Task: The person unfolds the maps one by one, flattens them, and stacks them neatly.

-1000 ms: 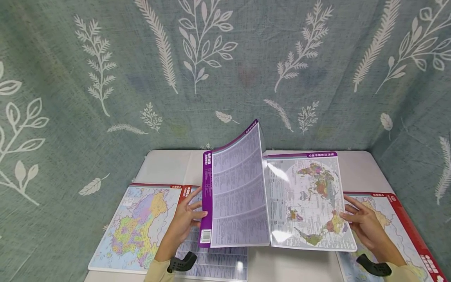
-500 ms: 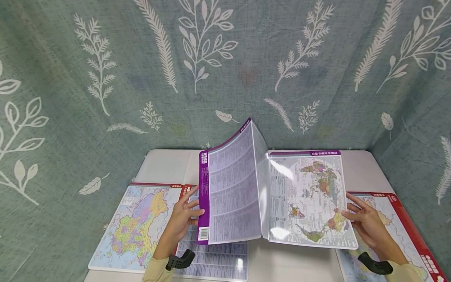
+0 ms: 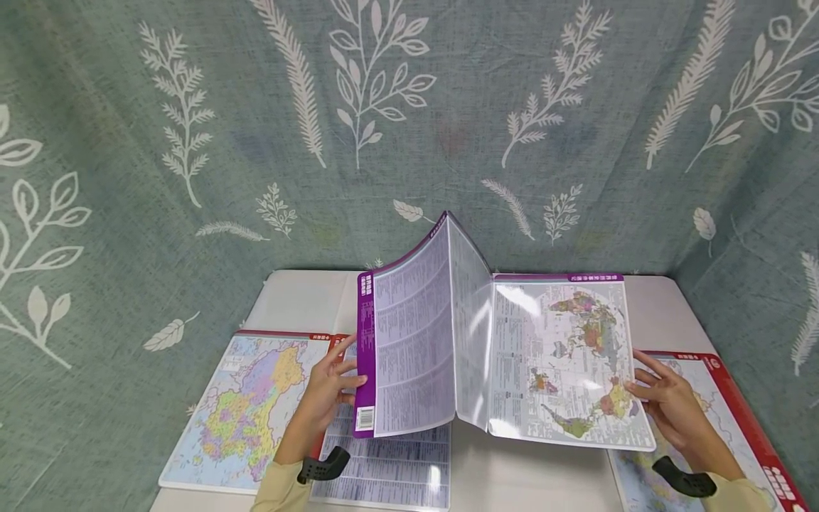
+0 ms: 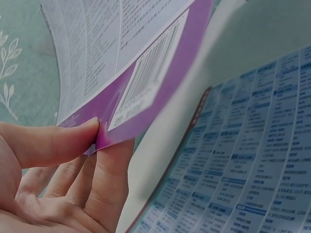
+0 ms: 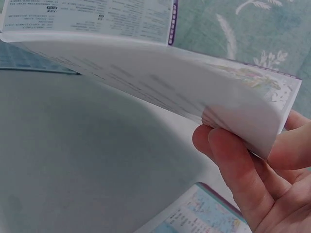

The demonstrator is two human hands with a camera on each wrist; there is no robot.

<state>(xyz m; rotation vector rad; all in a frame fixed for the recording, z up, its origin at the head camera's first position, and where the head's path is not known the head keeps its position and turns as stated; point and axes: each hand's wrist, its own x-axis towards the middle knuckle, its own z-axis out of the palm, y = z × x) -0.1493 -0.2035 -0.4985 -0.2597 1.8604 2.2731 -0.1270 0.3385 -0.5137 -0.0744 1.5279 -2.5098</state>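
- Left hand and right hand pinched opposite edges of the purple map, raised over the table between its side edges.
- One slack pinch could have let it drop.

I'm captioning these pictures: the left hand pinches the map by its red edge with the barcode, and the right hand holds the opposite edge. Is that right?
One slip: the edge by which the left hand pinches the map is purple, as the left wrist view shows. The right hand does hold the opposite edge.
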